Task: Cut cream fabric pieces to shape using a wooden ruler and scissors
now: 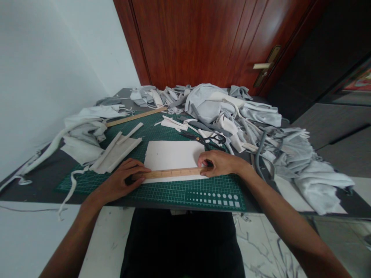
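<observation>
At the near edge of the counter [34, 189], the left hand [124, 181] lies spread on a wooden ruler [171, 173], while the right hand [217, 163] curls over its other end, whether pinching it I cannot tell. The ruler crosses a white sheet [171, 156] on a green cutting mat [185, 195]. Beyond lie black-handled scissors [203, 139], heaped fabric scraps [226, 110] and a wooden door [203, 38].

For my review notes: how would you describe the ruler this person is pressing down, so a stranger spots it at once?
On the green cutting mat at the table's near edge lies a white sheet. The wooden ruler runs along that sheet's near edge, held down by the left hand and right hand. Unlike the other wooden ruler farther back, it's under both hands.
</observation>
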`<state>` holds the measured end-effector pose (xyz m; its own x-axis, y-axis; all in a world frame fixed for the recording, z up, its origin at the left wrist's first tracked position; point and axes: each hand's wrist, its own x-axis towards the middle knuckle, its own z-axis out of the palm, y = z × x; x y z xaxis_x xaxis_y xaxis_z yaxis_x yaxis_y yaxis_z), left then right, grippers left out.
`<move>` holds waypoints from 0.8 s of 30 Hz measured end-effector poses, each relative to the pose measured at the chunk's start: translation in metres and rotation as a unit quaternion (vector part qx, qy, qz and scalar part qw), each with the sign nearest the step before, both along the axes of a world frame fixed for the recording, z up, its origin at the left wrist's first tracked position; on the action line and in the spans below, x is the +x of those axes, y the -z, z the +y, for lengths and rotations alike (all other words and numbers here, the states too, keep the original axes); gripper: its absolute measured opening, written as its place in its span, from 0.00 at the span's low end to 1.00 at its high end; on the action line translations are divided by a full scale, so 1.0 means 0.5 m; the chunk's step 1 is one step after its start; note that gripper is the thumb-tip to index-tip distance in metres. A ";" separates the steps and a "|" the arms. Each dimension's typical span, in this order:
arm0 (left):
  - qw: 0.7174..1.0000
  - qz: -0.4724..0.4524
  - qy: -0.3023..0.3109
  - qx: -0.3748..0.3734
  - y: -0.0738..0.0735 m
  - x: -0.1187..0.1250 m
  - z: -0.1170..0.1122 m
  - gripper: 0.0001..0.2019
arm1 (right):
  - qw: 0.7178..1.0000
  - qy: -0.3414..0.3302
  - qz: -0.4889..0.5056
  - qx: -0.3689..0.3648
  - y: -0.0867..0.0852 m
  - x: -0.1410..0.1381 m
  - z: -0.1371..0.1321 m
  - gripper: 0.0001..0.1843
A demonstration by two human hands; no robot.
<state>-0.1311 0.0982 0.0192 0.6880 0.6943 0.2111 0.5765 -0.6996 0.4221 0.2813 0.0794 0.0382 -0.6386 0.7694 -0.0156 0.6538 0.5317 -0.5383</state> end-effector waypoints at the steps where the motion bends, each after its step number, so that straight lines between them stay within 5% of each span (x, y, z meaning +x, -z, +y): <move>1: 1.000 -0.002 0.000 -0.001 0.001 -0.001 0.000 0.15 | 1.000 0.000 -0.001 -0.001 -0.001 0.000 -0.001 0.10; 17: 1.000 -0.007 0.003 -0.001 0.008 -0.003 0.005 0.13 | 0.998 0.002 0.062 0.020 0.011 -0.013 0.004 0.13; 21: 1.000 0.000 0.006 0.016 0.009 -0.004 0.007 0.12 | 0.981 0.038 0.146 0.120 0.017 -0.055 0.045 0.15; 24: 1.000 0.007 0.013 0.021 0.011 -0.007 0.008 0.11 | 0.980 0.061 0.075 0.174 0.005 -0.114 0.113 0.11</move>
